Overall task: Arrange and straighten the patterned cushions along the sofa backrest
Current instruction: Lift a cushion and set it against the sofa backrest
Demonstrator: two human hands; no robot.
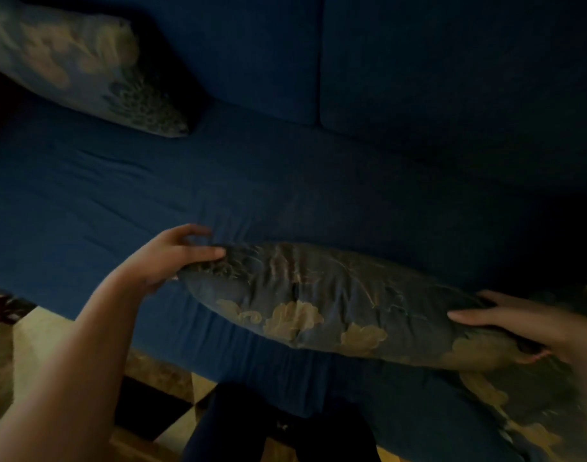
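Observation:
A dark blue patterned cushion point(335, 305) with tan floral shapes is held edge-up over the front of the blue sofa seat point(118, 195). My left hand point(172, 258) grips its left corner, thumb on top. My right hand point(518, 325) grips its right end, fingers spread over the fabric. A second patterned cushion point(75, 68) leans against the sofa backrest point(418, 78) at the far left. Another patterned cushion point(525, 415) lies at the bottom right, partly under the held one.
The room is dim. A patterned rug and pale floor point(52, 335) show at the lower left beside the seat's front edge. My dark-clothed leg point(278, 425) is at the bottom centre against the sofa.

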